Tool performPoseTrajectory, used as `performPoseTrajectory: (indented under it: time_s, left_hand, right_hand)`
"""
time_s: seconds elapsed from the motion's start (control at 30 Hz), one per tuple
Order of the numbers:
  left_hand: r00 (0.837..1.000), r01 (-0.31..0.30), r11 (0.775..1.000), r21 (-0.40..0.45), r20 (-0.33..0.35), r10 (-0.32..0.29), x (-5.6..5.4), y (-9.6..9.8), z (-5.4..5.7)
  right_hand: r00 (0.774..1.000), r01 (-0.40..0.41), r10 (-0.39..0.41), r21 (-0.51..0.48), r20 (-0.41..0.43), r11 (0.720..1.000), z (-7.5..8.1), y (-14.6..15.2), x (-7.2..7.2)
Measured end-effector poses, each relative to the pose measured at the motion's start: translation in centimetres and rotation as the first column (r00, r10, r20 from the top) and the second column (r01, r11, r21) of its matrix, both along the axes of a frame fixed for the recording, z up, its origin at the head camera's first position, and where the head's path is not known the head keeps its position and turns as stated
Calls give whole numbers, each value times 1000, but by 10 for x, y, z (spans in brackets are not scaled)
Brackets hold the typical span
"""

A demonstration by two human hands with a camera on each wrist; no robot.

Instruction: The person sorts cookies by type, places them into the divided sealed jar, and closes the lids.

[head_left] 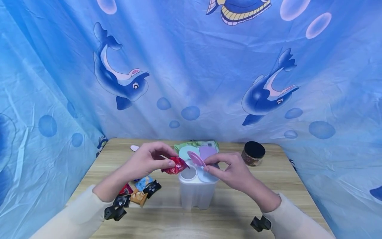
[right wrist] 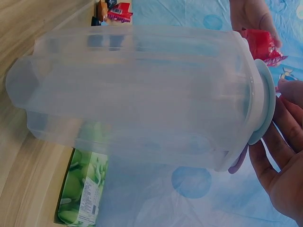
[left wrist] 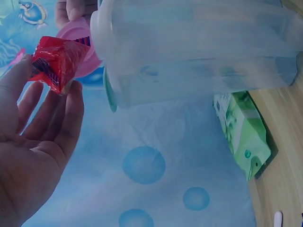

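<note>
At lower center of the frame, the left hand (head_left: 150, 156) pinches a red packet (head_left: 175, 166) and the right hand (head_left: 231, 168) a pink lid (head_left: 196, 159) by a container (head_left: 197, 195). Snacks (head_left: 138, 197) lie lower left on the wooden surface (head_left: 149, 224); blue dolphin-print curtains (head_left: 194, 66) hang behind.

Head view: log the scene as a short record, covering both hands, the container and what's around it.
Left hand: holds a red packet near the opening
Right hand: pinches the pink lid, tilted up
Container: upright, translucent; front-left compartment open
Other lids: mint lid, purple lid, blue lid
Person's left: wrapped packets on the table
Person's right: black-lidded jar
Behind container: green package
</note>
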State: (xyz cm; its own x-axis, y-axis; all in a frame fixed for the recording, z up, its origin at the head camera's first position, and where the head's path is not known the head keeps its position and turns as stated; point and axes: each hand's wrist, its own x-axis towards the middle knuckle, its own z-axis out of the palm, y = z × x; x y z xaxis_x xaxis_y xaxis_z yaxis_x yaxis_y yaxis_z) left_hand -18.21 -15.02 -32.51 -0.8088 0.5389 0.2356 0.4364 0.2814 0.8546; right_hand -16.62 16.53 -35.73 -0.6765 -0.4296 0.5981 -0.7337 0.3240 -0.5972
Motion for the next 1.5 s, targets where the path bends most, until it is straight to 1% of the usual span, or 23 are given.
performPoseTrajectory:
  time_s: [0.17,0.27,0.33,0.47,0.57,0.63,0.7,0.77,0.87,0.97,1.03,1.1,1.2,1.27,1.33,1.4,1.5]
  left_hand:
    - [999,40,999,-13,32,-40,-3,10,-3]
    - [997,75,997,-8,21,-75,-3,16,-6]
    - [996,87,996,-15,-16,-87,-3,20,-7]
    - [990,60,997,-49,-127,-66,-2,27,-9]
    - [985,29,997,-71,-168,-41,0,30,-11]
    - [981,21,997,-79,-191,-36,2,33,-13]
    - [971,25,995,-97,-233,-47,4,34,-14]
    - [956,38,992,-120,-284,-71,5,35,-15]
    - [937,76,984,-160,-327,-126,5,32,-17]
    - [933,115,976,-183,-318,-170,4,28,-17]
    - [930,130,972,-196,-315,-188,3,26,-17]
    - [930,137,968,-209,-309,-199,2,26,-16]
    - [924,128,961,-243,-322,-205,1,27,-15]
    - [916,122,956,-268,-341,-212,0,28,-15]
    - [904,113,949,-294,-367,-221,-1,30,-13]
    - [883,105,939,-327,-403,-239,-2,31,-12]
    - [845,91,917,-389,-458,-278,-3,32,-9]
  right_hand:
    - [1000,6,-6,2,9,1000,0,0,1]
    - [1000,5,-5,2,12,1000,0,0,1]
    - [1000,4,-4,2,12,1000,0,0,1]
    - [1000,0,0,6,7,1000,0,-1,1]
    - [1000,-2,2,8,4,1000,0,-1,1]
    - [1000,-1,1,7,1,1000,0,-2,1]
    - [1000,-1,1,7,-1,1000,0,-2,1]
    - [1000,-3,3,8,-4,1000,-1,-2,0]
    - [1000,-2,2,12,-5,1000,-1,-2,0]
    - [1000,-1,1,17,-9,1000,0,-2,0]
    - [1000,-1,1,18,-13,1000,1,-2,0]
    - [1000,-2,2,18,-12,1000,1,-1,-1]
    - [1000,-5,5,21,-8,1000,1,0,-1]
    - [1000,-6,6,25,-3,1000,1,0,-2]
    - [1000,-8,8,27,-7,1000,0,1,-2]
    - [1000,-15,16,26,-15,1000,-1,1,-3]
    - [1000,-20,20,25,-13,999,-2,0,-3]
